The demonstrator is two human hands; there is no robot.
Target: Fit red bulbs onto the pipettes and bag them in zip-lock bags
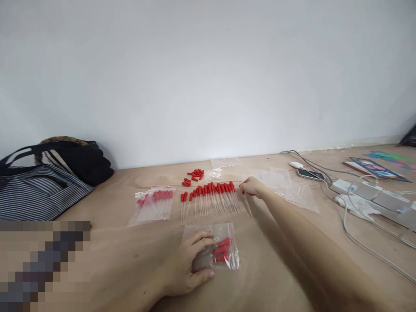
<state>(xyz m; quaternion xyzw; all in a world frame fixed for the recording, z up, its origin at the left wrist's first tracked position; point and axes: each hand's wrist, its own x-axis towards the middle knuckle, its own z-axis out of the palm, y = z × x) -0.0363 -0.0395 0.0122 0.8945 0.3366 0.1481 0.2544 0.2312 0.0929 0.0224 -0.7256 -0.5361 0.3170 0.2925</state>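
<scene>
My left hand lies with fingers and thumb spread over a clear zip bag, which holds several red-bulbed droppers. Farther forward, my right hand pinches the red bulb of a glass dropper, its thin tube slanting down toward the table. Just left of it is a row of droppers, red bulbs away from me and clear tubes toward me. Behind the row sits a small heap of loose red rubber bulbs. Another clear bag with red-bulbed droppers lies to the left.
Thin glass tubes and flat clear bags lie toward the back and right. At right are a power strip with white cables and a small black device. A striped bag stands at left, against the white wall.
</scene>
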